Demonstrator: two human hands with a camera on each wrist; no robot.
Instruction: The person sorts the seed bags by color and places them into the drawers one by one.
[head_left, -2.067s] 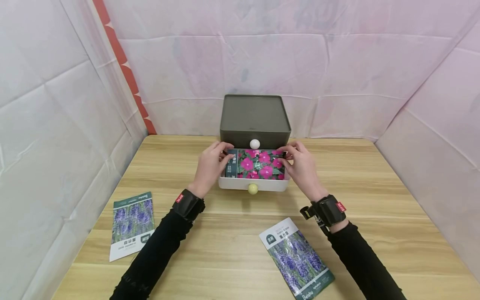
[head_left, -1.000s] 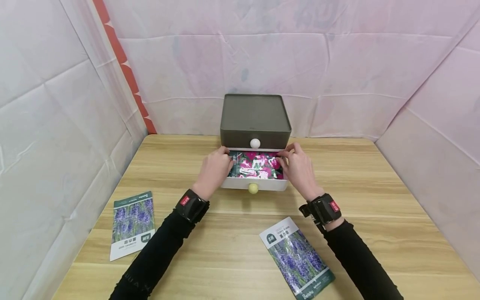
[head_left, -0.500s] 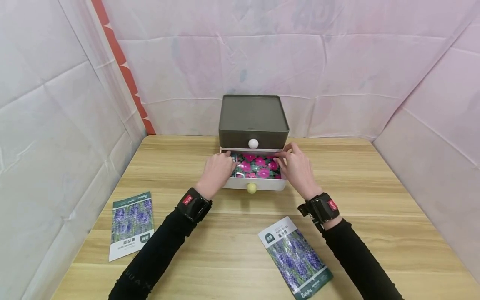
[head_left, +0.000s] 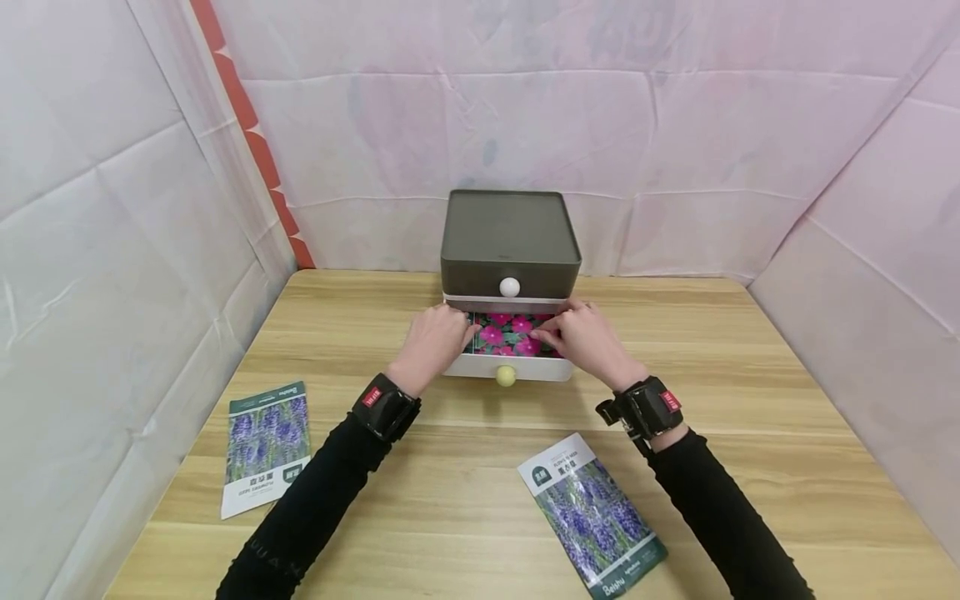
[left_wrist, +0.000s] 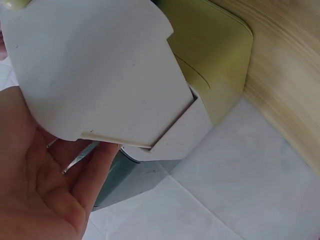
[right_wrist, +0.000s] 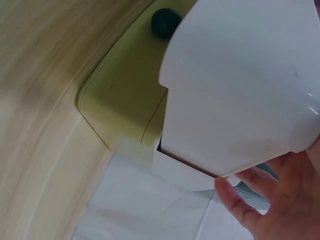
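The head camera looks forward and down from above the near table (head_left: 465, 500) edge, taking in the whole tabletop, the drawer box (head_left: 510, 233) at the far side and the backdrop. Each wrist camera sits very close under the open white drawer (left_wrist: 100, 75), looking up along its side, probably tilted. All three views share that drawer (right_wrist: 240, 85) and the box behind it.

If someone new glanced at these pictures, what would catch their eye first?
Probably the bright pink flower packet lying in the open white drawer of the grey box, with the left hand and right hand on its ends. Two purple flower packets lie on the wooden table, one near-left, one near-centre.
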